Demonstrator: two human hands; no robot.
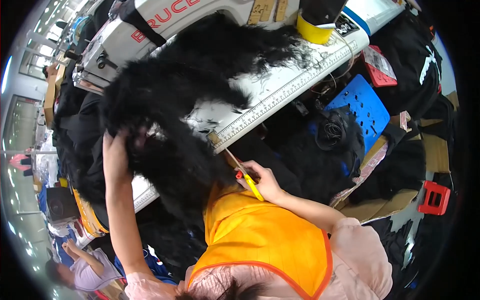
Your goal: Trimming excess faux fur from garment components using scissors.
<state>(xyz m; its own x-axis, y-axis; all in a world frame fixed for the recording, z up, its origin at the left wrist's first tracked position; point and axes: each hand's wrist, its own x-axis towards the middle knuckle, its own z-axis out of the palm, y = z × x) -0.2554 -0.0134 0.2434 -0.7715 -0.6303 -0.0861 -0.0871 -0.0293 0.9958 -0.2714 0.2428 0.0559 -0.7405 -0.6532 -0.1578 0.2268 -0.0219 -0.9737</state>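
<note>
My left hand (119, 144) reaches into a heap of black feathery or furry trim (168, 82) at the left end of the sewing machine table; its fingers are partly hidden in the pile. In my right hand (262, 180) is a small tool with yellow and red handles (253, 186), probably scissors, its slim metal part pointing up and left to the table's corner. The black trim spreads over the white tabletop (210, 116) and hangs over the front edge towards my orange apron (262, 225).
Behind the trim stands a white Bruce sewing machine (172, 18). A yellow container (313, 32) is at the table's back right. Printed ruler marks (285, 90) line the edge. Right are a blue perforated plate (362, 108), cardboard (390, 204) and a red stool (434, 198). Another person (90, 268) sits lower left.
</note>
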